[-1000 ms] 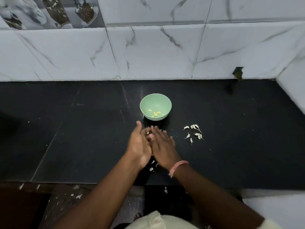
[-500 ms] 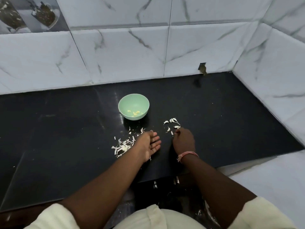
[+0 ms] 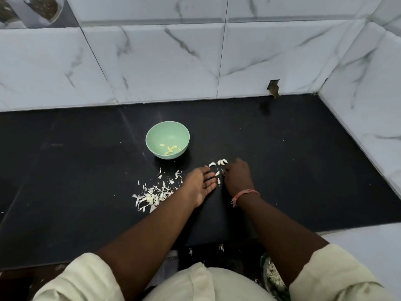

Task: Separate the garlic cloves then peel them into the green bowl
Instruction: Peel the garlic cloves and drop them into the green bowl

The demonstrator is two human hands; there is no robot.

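The green bowl stands on the black counter and holds a few peeled yellowish garlic cloves. Several unpeeled white cloves lie just right of and nearer than the bowl. My right hand, with a pink thread at the wrist, rests knuckles up over these cloves with its fingers curled down; what the fingertips hold is hidden. My left hand lies palm down on the counter beside it, fingers apart, holding nothing. A pile of white garlic skins lies left of my left hand.
Marble-look tiled walls close the counter at the back and on the right. A small dark hole sits in the back wall at counter level. Below the counter's front edge, at the lower right, a container with white scraps shows.
My hands, pressed together in front of the bowl a second ago, have parted. The right one moved onto the unpeeled cloves and the left went flat. The view swung right, showing the skin pile.
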